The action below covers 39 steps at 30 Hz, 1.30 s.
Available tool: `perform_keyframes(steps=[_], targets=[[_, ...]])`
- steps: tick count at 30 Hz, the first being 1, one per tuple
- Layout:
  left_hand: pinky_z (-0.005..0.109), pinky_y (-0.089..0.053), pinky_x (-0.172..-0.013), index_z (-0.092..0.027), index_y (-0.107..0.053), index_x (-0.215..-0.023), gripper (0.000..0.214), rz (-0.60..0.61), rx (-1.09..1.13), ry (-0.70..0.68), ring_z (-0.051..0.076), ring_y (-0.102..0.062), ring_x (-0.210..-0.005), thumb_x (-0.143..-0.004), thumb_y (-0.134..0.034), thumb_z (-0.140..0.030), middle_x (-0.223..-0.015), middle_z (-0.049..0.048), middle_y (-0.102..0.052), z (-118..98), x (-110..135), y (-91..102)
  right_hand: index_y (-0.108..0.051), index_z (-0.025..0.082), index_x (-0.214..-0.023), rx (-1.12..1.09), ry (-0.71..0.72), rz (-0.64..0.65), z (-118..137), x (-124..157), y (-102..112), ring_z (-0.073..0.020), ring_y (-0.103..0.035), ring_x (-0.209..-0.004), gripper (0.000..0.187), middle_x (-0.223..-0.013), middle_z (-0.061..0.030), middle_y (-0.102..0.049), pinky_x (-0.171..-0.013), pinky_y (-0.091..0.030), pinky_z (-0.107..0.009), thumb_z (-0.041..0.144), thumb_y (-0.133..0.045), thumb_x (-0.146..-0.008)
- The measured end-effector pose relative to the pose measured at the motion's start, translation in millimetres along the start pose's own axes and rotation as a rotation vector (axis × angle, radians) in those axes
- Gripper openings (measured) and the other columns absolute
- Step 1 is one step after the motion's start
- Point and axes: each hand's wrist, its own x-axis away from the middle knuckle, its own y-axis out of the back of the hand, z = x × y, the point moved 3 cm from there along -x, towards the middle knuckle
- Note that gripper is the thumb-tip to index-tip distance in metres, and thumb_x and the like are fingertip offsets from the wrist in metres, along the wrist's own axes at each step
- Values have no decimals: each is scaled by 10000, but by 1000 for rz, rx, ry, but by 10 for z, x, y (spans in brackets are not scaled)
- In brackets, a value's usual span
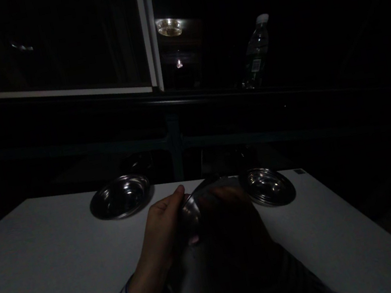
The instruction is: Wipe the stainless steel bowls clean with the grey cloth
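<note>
From where I stand, the white table [62,271] spreads widest in the gloom. Near its far edge, left of the middle, sits a shiny left dish [120,196]; a right dish [268,186] sits by the far right corner. Between them, toward the middle of the far edge, the person has a metal held dish [192,212] tilted up. Its visible rim slants from the left hand [161,231] up toward the far edge and rightward. It looks round, so I'd give it no long axis; which way its face turns, I can't tell in this shadow. The left hand's fingers grasp its near left rim, thumb uppermost. The right hand [237,210] is at its other side, too dark to tell whether it grips. Handling it well, I'd say, means a firm left pinch, a steady tilt and clearance from both neighbours.
</note>
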Motion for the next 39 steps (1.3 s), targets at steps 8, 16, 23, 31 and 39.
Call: perform_keyframes(steps=[8,16,23,31,39], targets=[[172,-311,-350,-135,-565,-478,354,10,10,16,79,-455,-337,-691,-631,-411,-386,-24,-506,-18,19,-7,-485,147,-1202,-57,-163,-1,-229,-14,68,-221,-492,-1021,338,-1139,-116,-543,-850,-427,-395,287,-400,-906],[174,-311,-376,-131,-596,-492,329,4,0,8,71,-457,-360,-691,-636,-390,-411,-14,-536,-24,17,-11,-518,145,-1153,-3,35,1,1,-51,32,-234,-498,-982,338,-1066,-99,-582,-838,-399,-408,321,-437,-877],[193,-336,-398,-134,-601,-510,332,15,14,59,89,-478,-373,-686,-639,-414,-424,-9,-550,7,33,-41,-510,140,-1177,-23,-124,39,-209,-23,44,-238,-471,-1052,330,-1144,-116,-557,-857,-402,-406,285,-384,-908],[204,-391,-484,-142,-628,-604,266,81,89,95,104,-530,-468,-707,-645,-387,-510,-6,-600,62,-10,-42,-496,193,-1211,-31,61,69,105,5,-71,-229,-483,-1041,371,-1137,-68,-576,-871,-372,-416,291,-474,-854],[217,-389,-491,-147,-622,-589,243,148,206,104,100,-505,-459,-698,-663,-360,-493,-16,-578,87,32,-125,-540,145,-1145,24,-35,-10,-2,9,-69,-244,-482,-1043,330,-1096,-115,-573,-879,-394,-424,294,-475,-858]])
